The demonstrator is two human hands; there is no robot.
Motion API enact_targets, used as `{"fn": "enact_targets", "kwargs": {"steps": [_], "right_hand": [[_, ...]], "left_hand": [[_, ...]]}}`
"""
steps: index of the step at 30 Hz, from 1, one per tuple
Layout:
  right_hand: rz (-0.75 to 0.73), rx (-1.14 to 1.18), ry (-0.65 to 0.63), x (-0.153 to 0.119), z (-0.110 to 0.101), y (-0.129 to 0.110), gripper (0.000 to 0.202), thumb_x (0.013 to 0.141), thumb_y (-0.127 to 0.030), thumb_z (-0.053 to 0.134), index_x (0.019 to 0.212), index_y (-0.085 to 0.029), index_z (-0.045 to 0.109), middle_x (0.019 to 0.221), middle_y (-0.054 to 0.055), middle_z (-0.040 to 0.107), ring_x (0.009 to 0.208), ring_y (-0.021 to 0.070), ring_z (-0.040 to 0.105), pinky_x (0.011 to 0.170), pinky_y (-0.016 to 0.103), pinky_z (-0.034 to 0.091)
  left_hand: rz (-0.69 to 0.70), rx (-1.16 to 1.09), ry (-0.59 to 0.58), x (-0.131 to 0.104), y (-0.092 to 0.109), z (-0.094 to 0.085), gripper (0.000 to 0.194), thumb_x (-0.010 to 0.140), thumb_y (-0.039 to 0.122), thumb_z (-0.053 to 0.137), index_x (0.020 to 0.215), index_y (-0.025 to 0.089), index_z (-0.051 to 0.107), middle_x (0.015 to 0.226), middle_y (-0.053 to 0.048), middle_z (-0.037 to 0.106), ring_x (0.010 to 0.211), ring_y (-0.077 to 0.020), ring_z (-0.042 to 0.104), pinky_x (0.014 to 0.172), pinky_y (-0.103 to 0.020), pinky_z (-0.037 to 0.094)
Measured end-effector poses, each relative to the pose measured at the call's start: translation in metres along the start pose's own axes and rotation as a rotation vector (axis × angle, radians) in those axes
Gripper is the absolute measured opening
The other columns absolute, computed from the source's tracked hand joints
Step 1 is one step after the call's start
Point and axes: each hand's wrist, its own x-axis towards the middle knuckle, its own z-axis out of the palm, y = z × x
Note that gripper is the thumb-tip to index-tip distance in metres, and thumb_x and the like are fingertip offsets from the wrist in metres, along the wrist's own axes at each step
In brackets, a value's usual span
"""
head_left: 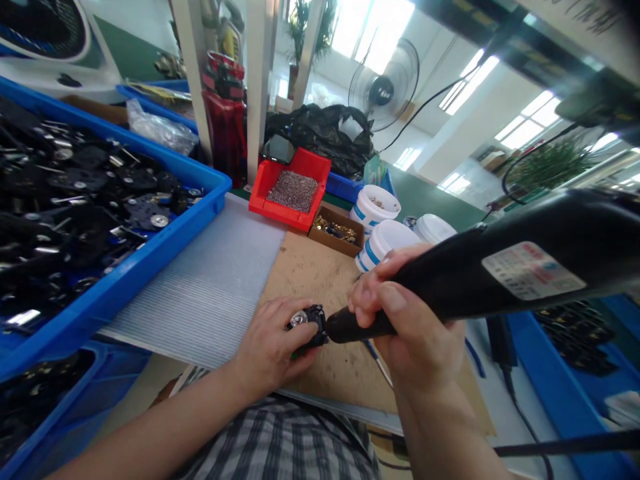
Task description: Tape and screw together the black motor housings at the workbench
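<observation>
My left hand (274, 343) is closed on a small black part with a silver disc (314, 325), holding it just over the brown board (300, 267). My right hand (415, 320) is wrapped round a black electric screwdriver (450, 267), which lies slanted across the right of the view with a label on its body. The screwdriver's nose meets the right side of the black part; whether its bit sits on a screw is hidden.
At left stands a blue tray (200, 207) heaped with black and metal parts. Behind the board are a red bin (259, 197) of small screws, a cardboard box (320, 238) of brass pieces and white tubs (367, 217). A blue crate (545, 373) and a cable (520, 407) lie at right.
</observation>
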Motion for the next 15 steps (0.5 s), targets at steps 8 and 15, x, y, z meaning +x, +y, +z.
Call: {"fn": "enact_targets", "kwargs": {"steps": [8, 15], "right_hand": [[-0.001, -0.041, 0.035, -0.0027, 0.0037, 0.0022, 0.015, 0.077, -0.014, 0.069, 0.087, -0.023, 0.061, 0.064, -0.006, 0.056, 0.046, 0.0099, 0.053, 0.047, 0.025, 0.046], [0.026, -0.024, 0.01, -0.0052, -0.0012, 0.0078, 0.018, 0.079, -0.014, 0.07, 0.092, -0.023, 0.062, 0.063, -0.007, 0.057, 0.051, 0.0094, 0.054, 0.052, 0.023, 0.046]], "left_hand": [[0.009, -0.004, 0.005, -0.0031, -0.001, 0.0029, 0.012, 0.082, 0.024, 0.062, 0.093, 0.019, 0.065, 0.114, -0.015, 0.063, 0.098, -0.0286, 0.06, 0.079, -0.044, 0.051], [0.022, -0.016, 0.019, -0.0042, -0.0024, 0.0041, 0.013, 0.083, 0.024, 0.062, 0.095, 0.02, 0.064, 0.117, -0.015, 0.063, 0.101, -0.0287, 0.06, 0.081, -0.045, 0.051]]}}
